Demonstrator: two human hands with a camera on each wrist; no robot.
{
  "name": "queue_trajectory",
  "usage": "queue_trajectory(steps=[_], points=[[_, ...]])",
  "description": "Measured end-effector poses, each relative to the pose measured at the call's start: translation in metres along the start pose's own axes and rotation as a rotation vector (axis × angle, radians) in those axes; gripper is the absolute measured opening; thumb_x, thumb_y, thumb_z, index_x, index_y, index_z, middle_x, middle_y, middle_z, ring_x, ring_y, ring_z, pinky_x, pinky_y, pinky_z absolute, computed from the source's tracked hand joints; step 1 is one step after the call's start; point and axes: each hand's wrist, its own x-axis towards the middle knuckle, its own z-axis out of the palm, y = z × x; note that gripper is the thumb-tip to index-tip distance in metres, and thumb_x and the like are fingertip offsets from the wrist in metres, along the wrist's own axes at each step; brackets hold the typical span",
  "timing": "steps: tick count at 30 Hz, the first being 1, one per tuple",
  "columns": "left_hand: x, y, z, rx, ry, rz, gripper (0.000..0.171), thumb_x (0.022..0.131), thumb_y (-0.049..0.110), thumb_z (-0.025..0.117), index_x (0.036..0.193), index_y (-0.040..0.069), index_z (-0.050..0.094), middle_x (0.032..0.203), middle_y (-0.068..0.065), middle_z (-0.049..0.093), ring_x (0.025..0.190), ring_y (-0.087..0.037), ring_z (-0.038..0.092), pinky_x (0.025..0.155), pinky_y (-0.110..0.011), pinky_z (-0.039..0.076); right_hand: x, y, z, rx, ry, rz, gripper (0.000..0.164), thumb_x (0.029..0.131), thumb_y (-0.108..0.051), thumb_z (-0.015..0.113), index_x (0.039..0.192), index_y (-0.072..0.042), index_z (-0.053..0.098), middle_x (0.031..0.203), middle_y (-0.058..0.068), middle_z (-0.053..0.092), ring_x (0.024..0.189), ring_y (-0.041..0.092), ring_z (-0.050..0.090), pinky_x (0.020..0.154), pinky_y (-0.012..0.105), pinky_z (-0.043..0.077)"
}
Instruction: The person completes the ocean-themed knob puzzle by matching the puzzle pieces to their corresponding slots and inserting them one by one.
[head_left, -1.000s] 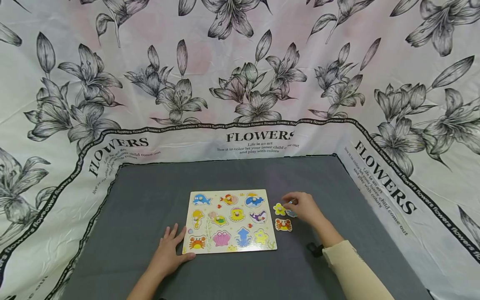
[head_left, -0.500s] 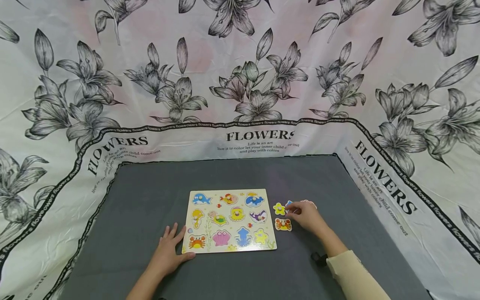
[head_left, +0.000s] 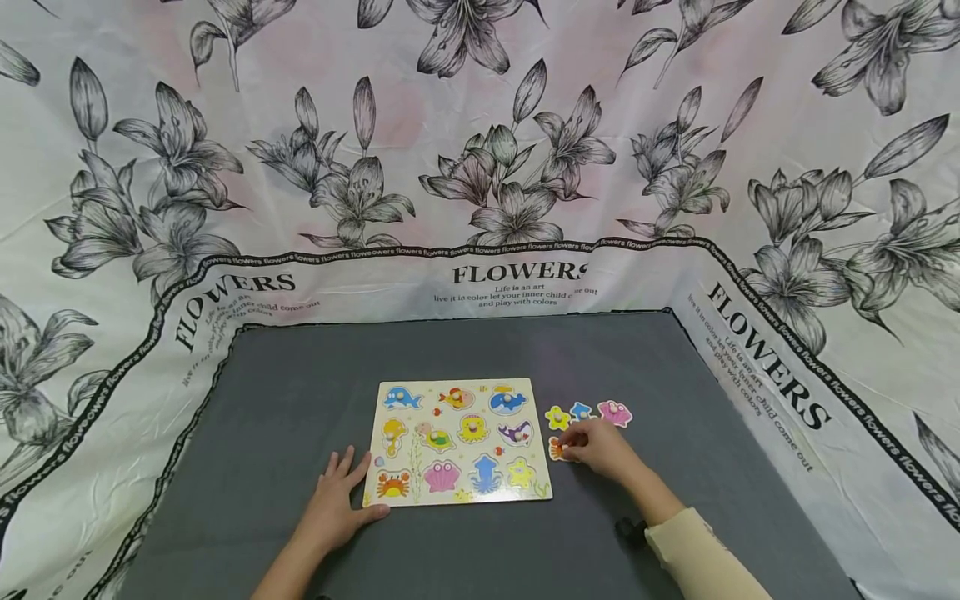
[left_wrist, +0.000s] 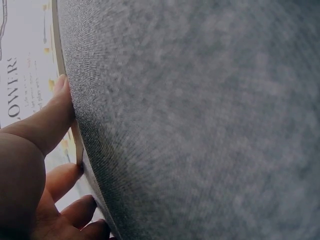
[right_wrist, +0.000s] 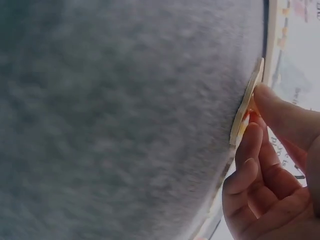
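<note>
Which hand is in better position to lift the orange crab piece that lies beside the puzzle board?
The right hand: its fingertips already pinch the orange crab piece on the mat. The left hand rests flat at the puzzle board's near left corner, probably steadying it.

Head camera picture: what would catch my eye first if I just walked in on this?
Probably the bright sea-animal puzzle board in the middle of the grey mat, ringed by a flower-printed cloth. The left hand lies flat at the board's near left corner. To the board's right, the right hand pinches an orange crab piece, with yellow, blue and pink pieces lying loose just beyond.
</note>
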Motion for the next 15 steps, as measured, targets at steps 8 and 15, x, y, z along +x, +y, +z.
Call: queue_trajectory(steps=[8,15], points=[[-0.001,0.001,-0.001,-0.007,0.006,0.010,0.104,0.074,0.052,0.085,0.155,0.006,0.040,0.163,-0.029,0.023,0.151,-0.053,0.010,0.117,-0.071,0.015,0.006,-0.022,-0.011,0.019,0.023,0.058,0.007,0.084,-0.010,0.082,0.090,-0.010,0.079,0.082,-0.002,0.072,0.067,0.008,0.058,0.059,0.022,0.050],[-0.001,0.000,-0.003,-0.014,0.000,0.014,0.104,0.074,0.051,0.085,0.155,0.006,0.040,0.162,-0.029,0.023,0.151,-0.053,0.010,0.117,-0.071,0.016,0.015,-0.057,-0.008,-0.024,0.023,-0.006,0.004,0.084,-0.012,0.083,0.087,-0.012,0.080,0.081,-0.003,0.072,0.066,0.009,0.057,0.056,0.023,0.048]])
